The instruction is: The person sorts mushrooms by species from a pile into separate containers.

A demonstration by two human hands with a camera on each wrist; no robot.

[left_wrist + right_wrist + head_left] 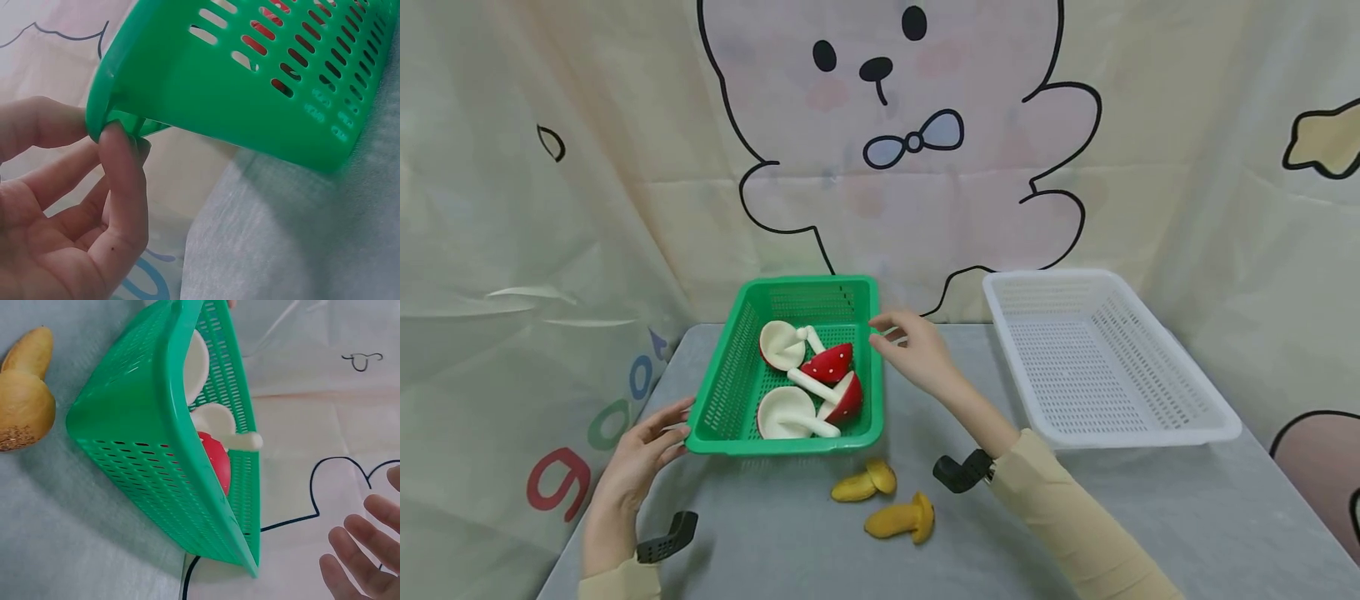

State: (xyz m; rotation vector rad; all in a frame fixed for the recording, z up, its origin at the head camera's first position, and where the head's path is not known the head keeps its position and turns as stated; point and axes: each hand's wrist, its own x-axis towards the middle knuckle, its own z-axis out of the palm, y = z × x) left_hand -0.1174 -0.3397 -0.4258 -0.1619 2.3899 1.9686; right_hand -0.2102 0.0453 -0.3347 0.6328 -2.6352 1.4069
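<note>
A green plastic basket stands on the left part of the table. Its near left corner is pinched at the rim between the thumb and fingers of my left hand; the left wrist view shows that hand at the lip. Inside lie several toy mushrooms with red caps, white dots and white stems, among them a red cap and an upturned pale underside. Beside the basket's right rim hovers my right hand, fingers spread and holding nothing. In the right wrist view its fingers are apart from the basket.
Two yellow-brown mushrooms, one closer to the basket and another nearer me, lie in front. To the right stands a white perforated basket with nothing in it. A printed curtain hangs behind the grey table.
</note>
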